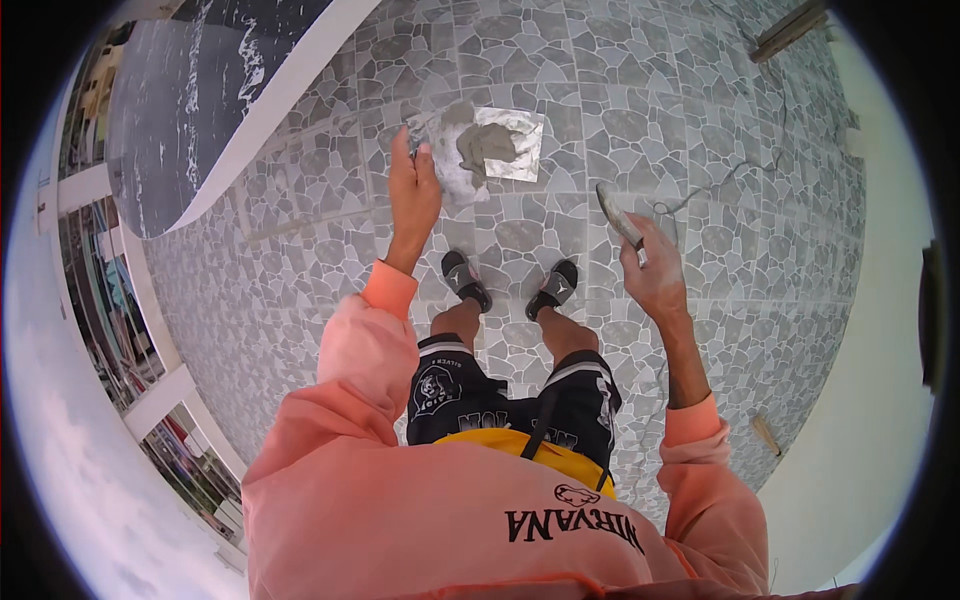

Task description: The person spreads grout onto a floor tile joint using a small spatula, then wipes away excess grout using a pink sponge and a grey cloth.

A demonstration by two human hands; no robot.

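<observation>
My left hand (413, 200) is raised in front of me, thumb and forefinger pointing forward and slightly apart. Behind its fingertips is a shiny silver sheet (530, 165) with a lump of wet grey mortar (490, 145) spread over it. Whether the fingers touch the sheet's near left edge I cannot make out; no grip on it shows. To the right, my right hand (655, 270) is closed around the handle of a trowel. The trowel's (617, 213) narrow, grey-smeared blade is seen nearly edge-on, tilted forward and left, apart from the sheet. Pale dust marks this hand.
Grey stone-patterned tiles (520, 235) cover the floor around my sandals (553, 285). A dark marbled panel (190, 110) with a white edge stands at the far left. A thin cable (735, 175) runs along the right, near wood pieces (790, 30) and a white wall (860, 420).
</observation>
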